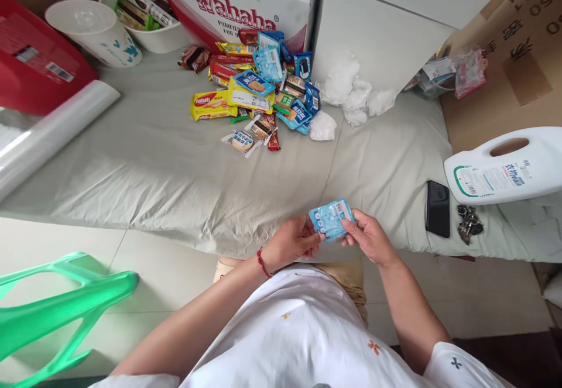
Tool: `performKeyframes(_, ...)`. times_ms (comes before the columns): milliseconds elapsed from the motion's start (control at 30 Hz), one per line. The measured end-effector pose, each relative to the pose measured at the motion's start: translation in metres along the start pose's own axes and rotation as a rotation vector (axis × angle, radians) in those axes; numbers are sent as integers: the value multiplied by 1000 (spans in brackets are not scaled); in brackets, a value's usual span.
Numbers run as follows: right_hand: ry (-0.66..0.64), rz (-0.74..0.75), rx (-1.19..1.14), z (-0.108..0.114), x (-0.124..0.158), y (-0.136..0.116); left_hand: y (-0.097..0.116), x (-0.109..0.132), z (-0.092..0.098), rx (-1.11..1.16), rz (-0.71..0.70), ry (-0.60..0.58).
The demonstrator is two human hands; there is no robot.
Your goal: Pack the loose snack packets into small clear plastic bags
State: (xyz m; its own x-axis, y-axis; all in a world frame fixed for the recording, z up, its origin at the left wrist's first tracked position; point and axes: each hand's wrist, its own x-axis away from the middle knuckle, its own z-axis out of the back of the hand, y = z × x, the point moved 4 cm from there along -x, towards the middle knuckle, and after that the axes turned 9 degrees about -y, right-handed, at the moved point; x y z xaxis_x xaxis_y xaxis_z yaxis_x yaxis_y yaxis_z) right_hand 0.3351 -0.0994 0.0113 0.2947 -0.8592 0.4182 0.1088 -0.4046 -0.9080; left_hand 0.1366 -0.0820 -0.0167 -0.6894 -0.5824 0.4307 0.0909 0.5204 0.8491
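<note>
A flat light-blue packet [330, 217] with a white barcode label is held at the near edge of the cloth-covered surface [144, 171]. My left hand [295, 240] grips its left lower corner, thumb on top. On the right side, my right hand [369, 236] pinches the packet between thumb and fingers. Beyond my hands lies a heap of wrapped snacks, among them a yellow packet [213, 105], a blue packet [253, 82] and another light-blue packet [268, 63]. Crumpled clear plastic [322, 126] rests at the heap's right side.
At the back left stand a white paper cup [83, 28] and a white bowl [160, 38] of snacks, beside a Wahaha carton [246, 2]. To the right are a black phone [438, 209], keys [469, 224] and a white detergent bottle [504, 165]. A green plastic stool [65, 300] stands on the floor.
</note>
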Motion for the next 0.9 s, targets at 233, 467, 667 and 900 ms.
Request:
performKeyframes(233, 262, -229, 123, 124, -4, -62, 17, 27, 52, -25, -159, 399)
performKeyframes(467, 900, 38, -68, 256, -25, -122, 29, 75, 104, -167, -302, 798)
performKeyframes(667, 560, -15, 43, 179, -64, -67, 26, 96, 129, -319, -347, 980)
performKeyframes(900, 452, 134, 252, 118, -133, -85, 17, 73, 138, -898, -337, 982)
